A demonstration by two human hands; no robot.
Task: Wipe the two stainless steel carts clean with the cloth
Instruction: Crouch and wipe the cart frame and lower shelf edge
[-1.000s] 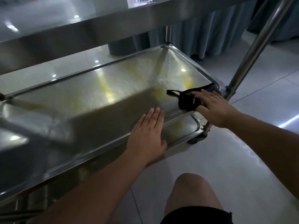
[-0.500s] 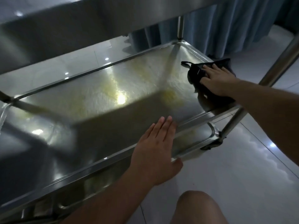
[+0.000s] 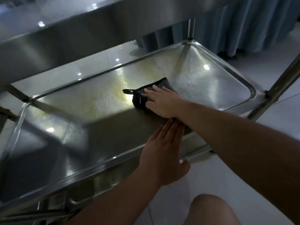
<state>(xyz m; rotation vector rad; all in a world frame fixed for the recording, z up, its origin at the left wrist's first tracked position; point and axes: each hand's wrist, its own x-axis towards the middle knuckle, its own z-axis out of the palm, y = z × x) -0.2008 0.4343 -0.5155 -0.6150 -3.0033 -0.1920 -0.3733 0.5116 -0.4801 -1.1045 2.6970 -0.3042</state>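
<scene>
A stainless steel cart fills the view; its middle shelf (image 3: 243, 82) is a shallow tray with a raised rim and yellowish streaks. A dark folded cloth (image 3: 141, 96) with a small hanging loop lies near the shelf's centre. My right hand (image 3: 162, 101) presses flat on the cloth with straight fingers. My left hand (image 3: 164, 153) lies flat, palm down, over the shelf's near rim, fingers straight, holding nothing.
The cart's top shelf (image 3: 81, 34) overhangs at the upper left. Upright posts (image 3: 279, 85) stand at the right corners, and a lower shelf (image 3: 103, 177) shows beneath. Blue curtains (image 3: 243, 23) hang behind. My bare knee (image 3: 211, 210) is over the pale tiled floor.
My right hand has slid the cloth from the shelf's right corner leftward to the centre. My left hand has stayed on the near rim.
</scene>
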